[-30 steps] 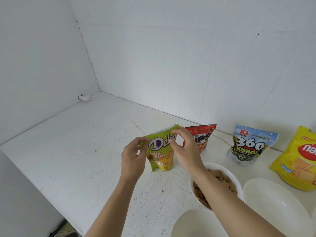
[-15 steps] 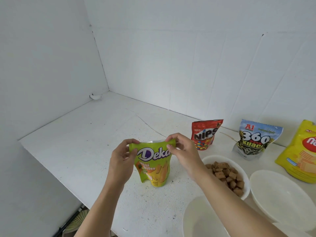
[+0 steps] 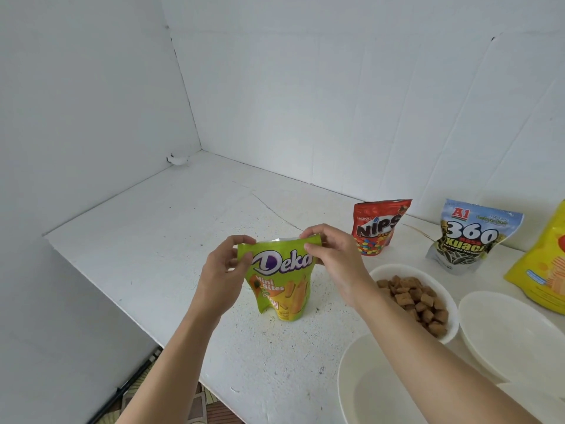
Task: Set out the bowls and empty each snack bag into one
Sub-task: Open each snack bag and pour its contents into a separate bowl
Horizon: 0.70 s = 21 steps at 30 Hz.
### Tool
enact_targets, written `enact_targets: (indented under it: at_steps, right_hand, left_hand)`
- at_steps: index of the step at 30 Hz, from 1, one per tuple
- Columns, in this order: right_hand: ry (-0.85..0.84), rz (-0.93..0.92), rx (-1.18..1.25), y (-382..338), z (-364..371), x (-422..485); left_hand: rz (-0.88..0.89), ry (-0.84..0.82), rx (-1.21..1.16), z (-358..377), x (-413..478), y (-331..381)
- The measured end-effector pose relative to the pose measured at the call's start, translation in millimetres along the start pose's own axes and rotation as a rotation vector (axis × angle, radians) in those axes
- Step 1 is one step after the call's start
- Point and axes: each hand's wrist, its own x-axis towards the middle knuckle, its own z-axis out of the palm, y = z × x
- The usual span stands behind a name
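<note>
We look into a corner of plain white walls (image 3: 305,87) that fills the upper half of the frame. Below them a white table (image 3: 153,240), speckled and marked by a thin crack, runs from the centre to the right edge. Patterned floor (image 3: 195,405) shows past its edge at the lower left.

At the lower right we see three white bowls. One empty bowl (image 3: 367,393) is cut off by the bottom edge, and a second empty bowl (image 3: 504,325) lies further right. The third bowl (image 3: 379,270) sits just above them and holds brown square snack pieces (image 3: 412,298).

Behind the bowls, along the right wall, we find a yellow bag (image 3: 541,270) cut by the frame edge, a blue and white "360" bag (image 3: 467,240) and a red "Nips" bag (image 3: 377,228), each standing apart.

In the centre the green "Deka" bag (image 3: 284,286) stands upright, left of the filled bowl. We cannot tell whether its base touches the table.

The left hand (image 3: 220,280) pinches the bag's upper left corner, with the thumb on the printed front and the other fingers (image 3: 244,239) curled over the top edge. The right hand (image 3: 336,261) pinches the upper right corner the same way, its thumb (image 3: 312,249) pressed on the front. Between the two grips a strip of silvery lining shows along the top.

A small white lump (image 3: 177,160) sits where table and walls meet.
</note>
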Motion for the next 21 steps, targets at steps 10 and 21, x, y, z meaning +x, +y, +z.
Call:
enact_targets:
  at_steps: [10,21]
  right_hand:
    - [-0.064,-0.231,-0.526,-29.6,16.1,14.3]
    - [-0.133,-0.333,-0.778,-34.5,45.0,5.2]
  left_hand:
    - [-0.009,0.021,0.072,-3.1,7.5,5.4]
    - [0.039,-0.001,0.067,0.5,2.3,12.5]
